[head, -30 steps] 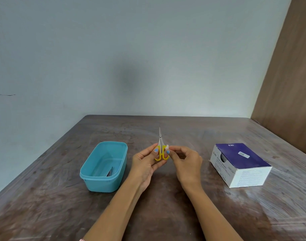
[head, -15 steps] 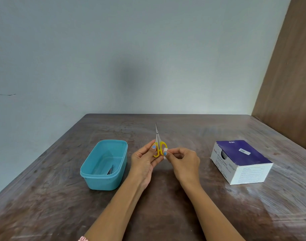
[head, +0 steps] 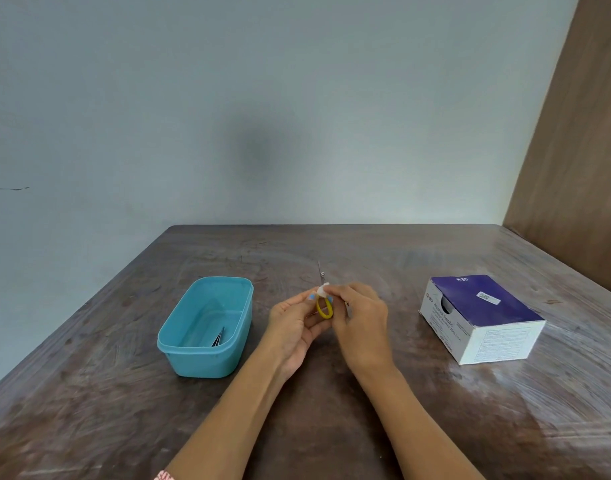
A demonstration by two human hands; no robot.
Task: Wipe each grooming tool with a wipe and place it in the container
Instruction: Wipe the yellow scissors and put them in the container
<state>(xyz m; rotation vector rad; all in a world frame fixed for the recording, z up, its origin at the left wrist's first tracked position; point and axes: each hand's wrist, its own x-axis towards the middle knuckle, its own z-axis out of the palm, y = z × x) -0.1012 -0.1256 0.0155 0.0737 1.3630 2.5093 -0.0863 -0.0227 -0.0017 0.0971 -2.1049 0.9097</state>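
Note:
Small scissors (head: 324, 308) with yellow handles and thin metal blades pointing away from me are held above the table's middle. My left hand (head: 295, 325) grips the yellow handles from the left. My right hand (head: 359, 322) pinches a small white wipe (head: 322, 289) against the top of the handles, just below the blades. A teal plastic container (head: 207, 327) stands to the left of my hands, with a dark metal tool (head: 218, 338) lying inside it.
A purple and white box of alcohol swabs (head: 481, 317) sits on the right of the brown wooden table (head: 297, 427). A pale wall runs behind the table, and a brown wooden panel (head: 581, 150) stands at the far right.
The scissors have tilted away and lowered. My right hand has slid the wipe from the side of the handles up to their top, near the blades.

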